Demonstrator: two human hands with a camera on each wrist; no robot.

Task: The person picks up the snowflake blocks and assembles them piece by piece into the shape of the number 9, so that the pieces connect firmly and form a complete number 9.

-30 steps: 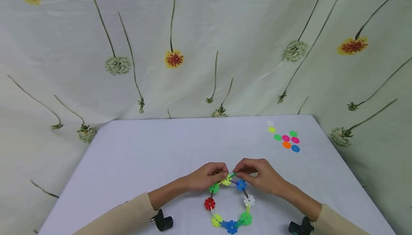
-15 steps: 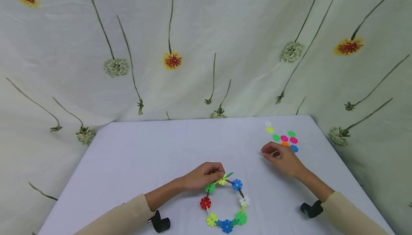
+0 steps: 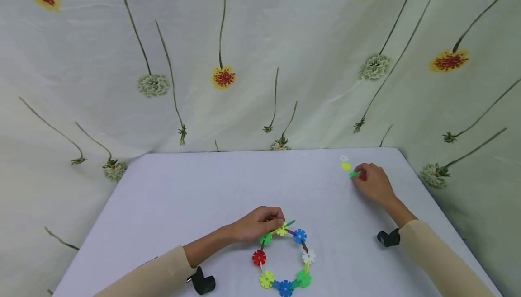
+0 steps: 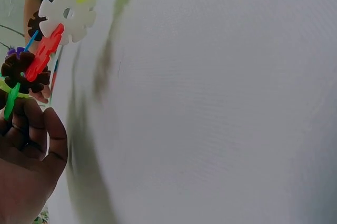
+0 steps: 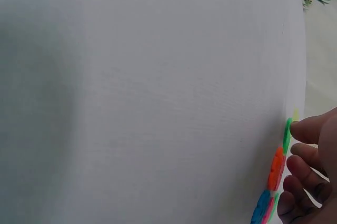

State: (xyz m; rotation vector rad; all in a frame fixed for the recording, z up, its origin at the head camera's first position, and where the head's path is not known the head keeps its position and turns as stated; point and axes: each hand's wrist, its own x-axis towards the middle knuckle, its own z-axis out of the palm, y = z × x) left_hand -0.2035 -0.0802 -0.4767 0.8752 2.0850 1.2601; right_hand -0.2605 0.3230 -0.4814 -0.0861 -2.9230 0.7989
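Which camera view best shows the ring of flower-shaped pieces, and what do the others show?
The head view: the ring shows nearly whole there, the left hand hiding little. The left wrist view catches only one section, cut off by the frame; the right wrist view shows none.

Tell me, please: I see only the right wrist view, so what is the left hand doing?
Observer: The left hand pinches the far side of a ring of linked notched pieces.
Operator: Thank you. Does something stick out from it?
Observer: Yes, the head view shows a slim green piece pointing outward, just to the right of the fingertips.
Operator: And which loose piece in sight lies farthest from the person?
Observer: A white disc, on the table just beyond a yellow disc.
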